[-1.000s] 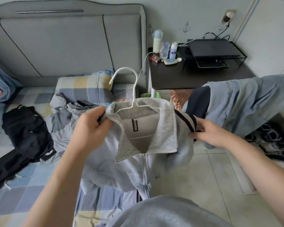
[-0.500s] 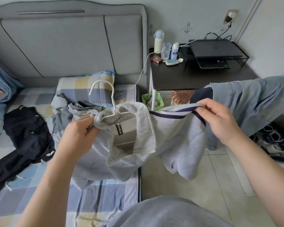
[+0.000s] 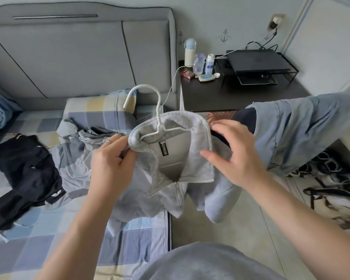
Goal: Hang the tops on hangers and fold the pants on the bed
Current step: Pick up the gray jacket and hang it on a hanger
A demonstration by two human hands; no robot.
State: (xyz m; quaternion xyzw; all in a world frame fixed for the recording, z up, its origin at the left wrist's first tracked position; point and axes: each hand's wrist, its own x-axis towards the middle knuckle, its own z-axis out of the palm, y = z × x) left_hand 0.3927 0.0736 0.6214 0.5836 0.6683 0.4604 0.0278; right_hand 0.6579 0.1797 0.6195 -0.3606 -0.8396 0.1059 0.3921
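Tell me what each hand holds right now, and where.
Left hand pinches the grey top at the collar's left edge, where the hanger runs in. Right hand is open beside the collar, holding nothing.

We are counting one white hanger (image 3: 158,109), one grey top (image 3: 198,142), one black garment (image 3: 28,170) on the bed (image 3: 49,229), and three bottles (image 3: 189,54) (image 3: 198,64) (image 3: 209,63) at the counter (image 3: 230,98)'s back left corner.

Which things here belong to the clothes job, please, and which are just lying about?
Job: grey top, white hanger, left hand gripping the collar, right hand, black garment, bed.
Lying about: flask, white bottle, black table, shoes.
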